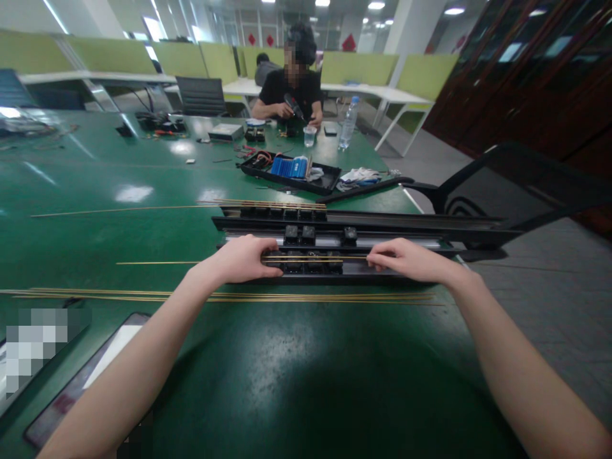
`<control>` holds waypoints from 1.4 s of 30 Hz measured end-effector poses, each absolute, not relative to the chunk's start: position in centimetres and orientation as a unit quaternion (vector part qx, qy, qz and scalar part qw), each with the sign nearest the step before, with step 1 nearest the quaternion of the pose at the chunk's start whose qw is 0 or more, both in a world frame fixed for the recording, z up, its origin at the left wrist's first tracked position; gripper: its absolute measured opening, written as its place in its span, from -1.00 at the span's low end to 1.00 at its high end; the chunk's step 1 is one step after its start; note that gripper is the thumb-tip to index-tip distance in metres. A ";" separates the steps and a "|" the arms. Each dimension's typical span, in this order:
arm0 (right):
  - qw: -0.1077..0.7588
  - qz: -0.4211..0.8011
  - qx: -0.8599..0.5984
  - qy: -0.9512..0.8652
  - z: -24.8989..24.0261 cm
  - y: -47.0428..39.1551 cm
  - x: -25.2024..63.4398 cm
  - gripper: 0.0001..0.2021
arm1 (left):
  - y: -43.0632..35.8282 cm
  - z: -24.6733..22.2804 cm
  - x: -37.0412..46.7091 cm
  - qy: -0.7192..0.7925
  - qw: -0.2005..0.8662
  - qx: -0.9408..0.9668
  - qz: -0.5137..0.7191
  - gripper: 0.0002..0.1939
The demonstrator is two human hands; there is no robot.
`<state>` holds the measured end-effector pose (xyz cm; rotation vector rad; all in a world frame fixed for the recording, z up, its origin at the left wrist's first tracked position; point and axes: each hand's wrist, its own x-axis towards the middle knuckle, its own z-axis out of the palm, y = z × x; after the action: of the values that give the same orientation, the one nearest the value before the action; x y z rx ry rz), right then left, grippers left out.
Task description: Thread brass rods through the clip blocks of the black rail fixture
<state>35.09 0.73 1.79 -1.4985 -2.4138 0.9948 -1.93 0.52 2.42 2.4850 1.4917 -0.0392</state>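
My left hand reaches over the left end of the nearest black channel rail, fingers curled around a thin brass rod that passes beneath the palm; the exact contact is partly hidden. My right hand is closed in a pinch on the rod's right end, above the same rail. Between my hands, the thin brass rod runs lengthwise over several small black blocks seated in the channel. To the left, the rod sticks out past my wrist.
Several loose brass rods lie in front of the rail. Behind it are more rails with black blocks, a black tray with a blue pack, gloves and a water bottle. Opposite, a person holds a tool. A chair stands right.
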 end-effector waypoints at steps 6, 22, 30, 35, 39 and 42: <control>0.053 0.322 -0.496 -0.805 2.0 0.8 35.4 -0.56 | 0.5 2.4 -2.0 0.508 0.118 0.853 -0.013 -0.47; 0.025 0.331 -0.531 -0.780 2.7 1.3 38.2 -0.59 | 0.5 2.5 -2.0 0.507 0.117 0.854 -0.012 -0.47; 0.140 0.254 -0.533 -0.795 2.1 0.7 34.8 -0.62 | 0.6 2.3 -2.1 0.502 0.113 0.858 -0.006 -0.48; 0.179 0.176 -0.495 -0.832 0.2 -0.3 30.6 -0.66 | 0.6 2.2 -2.1 0.503 0.109 0.857 -0.010 -0.48; 0.179 0.161 -0.505 -0.829 -0.5 -0.6 29.5 -0.64 | 0.6 2.1 -2.1 0.503 0.110 0.857 -0.007 -0.49; 0.173 0.171 -0.499 -0.832 -0.7 -0.5 29.5 -0.65 | 0.7 2.0 -2.2 0.500 0.109 0.859 -0.003 -0.49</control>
<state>29.54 -0.47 -0.73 -1.4156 -2.3589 0.4853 -2.19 0.69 2.01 2.5269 1.4706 -0.0092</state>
